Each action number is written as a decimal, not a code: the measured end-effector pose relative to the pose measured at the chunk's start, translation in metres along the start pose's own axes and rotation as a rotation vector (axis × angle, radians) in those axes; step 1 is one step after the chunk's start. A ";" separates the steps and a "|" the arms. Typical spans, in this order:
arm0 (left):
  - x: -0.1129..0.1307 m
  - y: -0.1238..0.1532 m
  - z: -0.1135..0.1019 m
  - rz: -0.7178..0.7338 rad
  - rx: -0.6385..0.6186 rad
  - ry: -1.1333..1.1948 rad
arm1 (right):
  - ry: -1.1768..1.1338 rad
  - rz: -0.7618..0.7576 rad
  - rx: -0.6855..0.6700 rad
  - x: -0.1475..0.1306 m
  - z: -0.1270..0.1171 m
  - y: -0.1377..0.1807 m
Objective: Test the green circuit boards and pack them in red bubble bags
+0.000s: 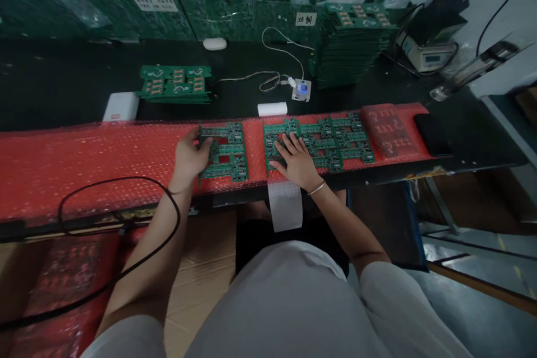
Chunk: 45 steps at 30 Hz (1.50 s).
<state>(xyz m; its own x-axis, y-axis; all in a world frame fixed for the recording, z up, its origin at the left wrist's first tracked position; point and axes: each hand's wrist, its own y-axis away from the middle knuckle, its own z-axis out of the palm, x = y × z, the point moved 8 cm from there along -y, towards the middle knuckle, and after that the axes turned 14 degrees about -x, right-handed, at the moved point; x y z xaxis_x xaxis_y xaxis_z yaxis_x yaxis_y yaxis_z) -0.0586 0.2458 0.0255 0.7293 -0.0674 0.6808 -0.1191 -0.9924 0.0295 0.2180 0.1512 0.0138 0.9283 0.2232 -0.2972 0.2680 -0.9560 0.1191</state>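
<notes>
A long red bubble-wrap sheet [84, 162] covers the front of the black bench. A green circuit board panel [226, 154] lies on it, and my left hand [189, 158] grips that panel's left edge, thumb on top. To its right lies a row of green circuit board panels [335, 142]. My right hand [296, 161] rests flat on the leftmost of these, fingers spread. A bracelet circles my right wrist.
A small stack of green boards [176, 84] and a tall stack [354, 45] stand further back. White boxes [121, 106], a white cable with a small device [302, 89], a wrapped red bundle [388, 128] and a black cord [126, 224] are nearby.
</notes>
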 end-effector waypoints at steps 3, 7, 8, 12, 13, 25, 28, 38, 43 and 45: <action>0.011 0.000 0.012 0.027 -0.019 0.077 | -0.005 -0.009 -0.012 -0.002 -0.001 -0.003; 0.025 0.002 0.018 0.066 0.035 -0.068 | -0.022 -0.031 0.006 0.007 -0.011 0.002; 0.024 0.001 0.015 0.060 0.051 -0.089 | -0.030 -0.021 0.025 0.013 -0.014 0.005; 0.004 -0.002 -0.011 -0.024 0.058 0.126 | -0.033 0.031 0.071 0.039 -0.018 0.018; -0.001 -0.001 -0.016 -0.045 0.044 0.221 | -0.024 0.030 0.067 0.042 -0.016 0.020; 0.010 0.004 0.015 -0.064 -0.005 0.008 | 0.056 0.016 0.123 0.038 -0.007 0.023; 0.005 -0.002 0.015 -0.071 -0.052 0.053 | 0.062 0.014 0.130 0.039 -0.007 0.023; 0.037 -0.001 0.036 0.026 -0.039 -0.141 | -0.003 -0.019 0.112 0.036 -0.011 0.024; 0.055 0.032 0.055 0.174 -0.158 -0.407 | -0.030 0.173 0.250 0.102 -0.041 0.048; 0.054 0.042 0.067 0.206 -0.265 -0.470 | -0.003 0.365 0.301 0.140 -0.050 0.063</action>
<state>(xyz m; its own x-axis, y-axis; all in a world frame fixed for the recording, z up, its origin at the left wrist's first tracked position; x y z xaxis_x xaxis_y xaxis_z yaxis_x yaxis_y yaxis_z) 0.0206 0.1933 0.0148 0.8869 -0.3548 0.2959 -0.4110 -0.8984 0.1547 0.3774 0.1317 0.0271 0.9472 -0.1374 -0.2895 -0.1623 -0.9847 -0.0638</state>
